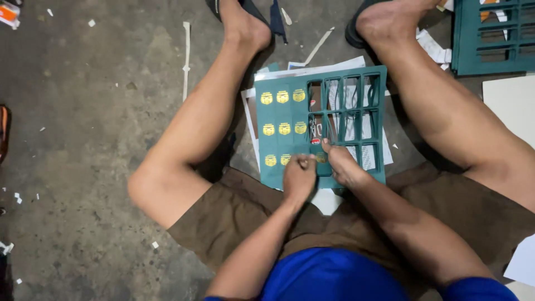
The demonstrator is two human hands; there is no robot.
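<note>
A teal printed card sheet (pixel 267 167) lies on the floor between my legs. Its left part carries rows of round yellow labels (pixel 283 129); its right part is a lattice (pixel 356 111) of punched-out rectangular windows. My left hand (pixel 298 177) is closed into a fist at the sheet's near edge, pinching the card by the bottom row of labels. My right hand (pixel 341 165) presses on the sheet beside it, fingers on a piece at the lattice's lower left corner. The two hands almost touch.
White printed papers (pixel 249 111) lie under the teal sheet. A second punched teal lattice sheet (pixel 490 39) sits at the top right, with white sheets (pixel 512 106) by my right leg. Paper scraps dot the grey concrete floor (pixel 83 139). My bare feet rest on dark sandals (pixel 352 33).
</note>
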